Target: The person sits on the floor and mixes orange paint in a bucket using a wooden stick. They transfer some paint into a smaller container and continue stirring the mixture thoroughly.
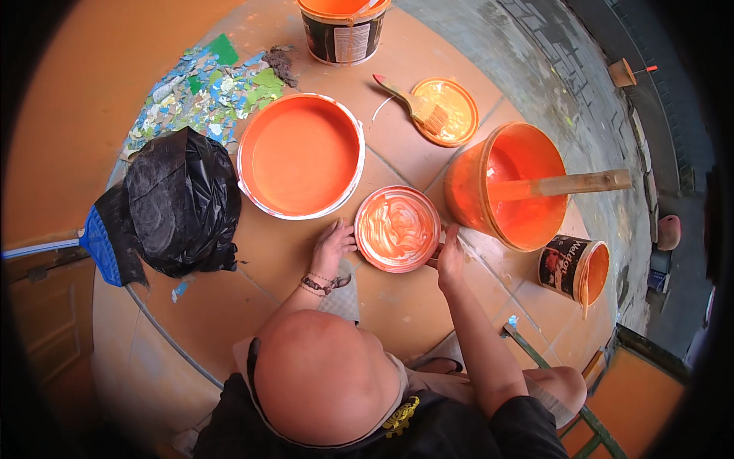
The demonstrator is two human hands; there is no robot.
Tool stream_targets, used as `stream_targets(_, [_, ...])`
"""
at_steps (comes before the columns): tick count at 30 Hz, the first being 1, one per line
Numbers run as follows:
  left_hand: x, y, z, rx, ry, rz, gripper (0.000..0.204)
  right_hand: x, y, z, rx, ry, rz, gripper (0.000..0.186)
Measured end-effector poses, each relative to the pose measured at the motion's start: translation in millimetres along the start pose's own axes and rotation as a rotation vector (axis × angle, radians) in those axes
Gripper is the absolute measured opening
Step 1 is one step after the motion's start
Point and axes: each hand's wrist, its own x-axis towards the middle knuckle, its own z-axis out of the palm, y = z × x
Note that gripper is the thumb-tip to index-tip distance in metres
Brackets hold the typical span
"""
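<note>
A round paint lid (pixel 397 229), its inner face smeared with orange and whitish paint, is between my two hands. My left hand (pixel 332 246) grips its left rim with the fingertips. On the opposite side, my right hand (pixel 449 262) has its fingers closed at the edge, partly hidden from view. Beyond my left hand stands a wide white-rimmed bucket (pixel 300 157) full of orange paint. To the right of the lid, an orange-coated bucket (pixel 466 187) has a wooden-handled tool (pixel 581 183) resting across it, its lower end coated in orange.
A paintbrush (pixel 417 103) lies on a second lid (pixel 459 115) farther off. A dark paint can (pixel 562 264) lies tilted at right; another bucket (pixel 344 38) stands at the far side. A black plastic bag (pixel 183 203), broom (pixel 98 237) and paint flakes (pixel 206 96) are on the left.
</note>
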Motion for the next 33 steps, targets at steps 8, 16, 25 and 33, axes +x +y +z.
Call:
stream_targets(8, [-14,10,-30,-0.009,0.468,0.157,0.024,-26,-5,-13,-0.296,0.093,0.213,0.072])
stream_targets(16, [-22,35,-54,0.099,0.423,0.202,0.031,-12,-8,-1,-0.654,0.251,-0.24,0.044])
stream_targets(25, [-9,15,13,0.366,0.027,-0.106,0.036,-7,49,-7,-0.53,0.342,-0.055,0.055])
stream_targets(33, [0,22,28,0.13,0.034,0.08,0.042,-15,9,22,-0.022,0.205,0.004,0.062])
